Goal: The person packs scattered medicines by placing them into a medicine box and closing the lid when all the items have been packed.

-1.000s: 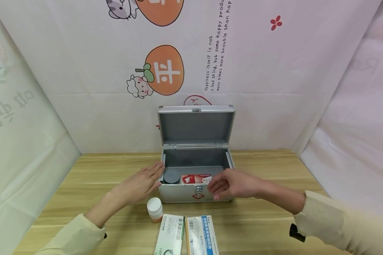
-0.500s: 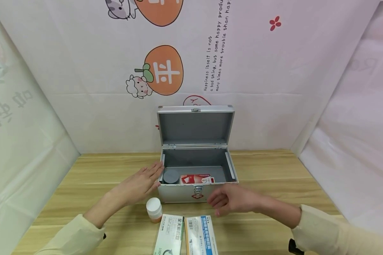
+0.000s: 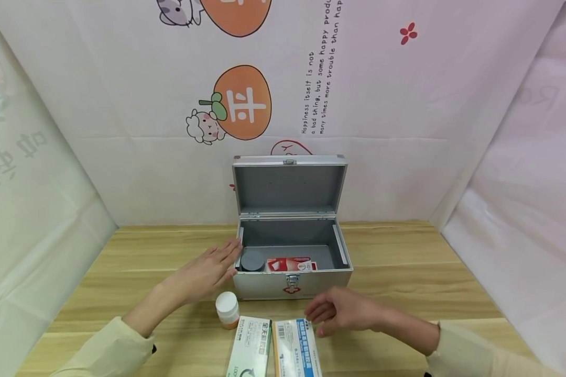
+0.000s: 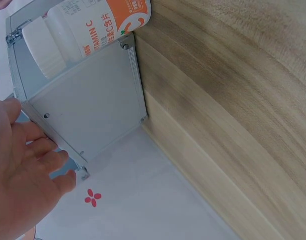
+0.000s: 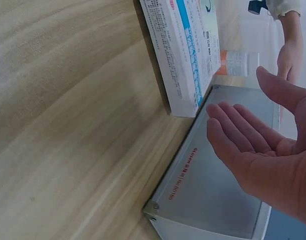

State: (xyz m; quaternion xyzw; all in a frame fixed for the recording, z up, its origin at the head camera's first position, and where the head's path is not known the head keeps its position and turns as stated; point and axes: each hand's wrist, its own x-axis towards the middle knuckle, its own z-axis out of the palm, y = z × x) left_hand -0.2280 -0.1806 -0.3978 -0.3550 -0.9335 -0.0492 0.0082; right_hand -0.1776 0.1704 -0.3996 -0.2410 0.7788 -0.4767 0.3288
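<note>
A silver first-aid case (image 3: 269, 286) stands with its lid raised. My left hand (image 3: 206, 272) rests on its left rim, fingers nearly straight; the left wrist view shows the fingers (image 4: 48, 155) over that edge. Inside the case lie a grey round-topped jar (image 3: 253, 261) and a red carton (image 3: 287, 264). My right hand (image 3: 346, 310) hovers in front of the case, holding nothing, its fingers loosely bent. Nearest to it is a blue-and-white medicine box (image 3: 296, 348) on the table. A green-and-white medicine box (image 3: 251, 346) lies beside that one.
A white vitamin C bottle (image 3: 227, 309) with an orange base stands upright in front of the case, near my left wrist. The wooden table (image 3: 396, 256) meets a printed white cloth (image 3: 387, 173) behind the case and at both sides.
My right hand has drawn back from the case's front, down toward the blue-and-white medicine box. My left hand has stayed on the rim. The case and boxes have not moved.
</note>
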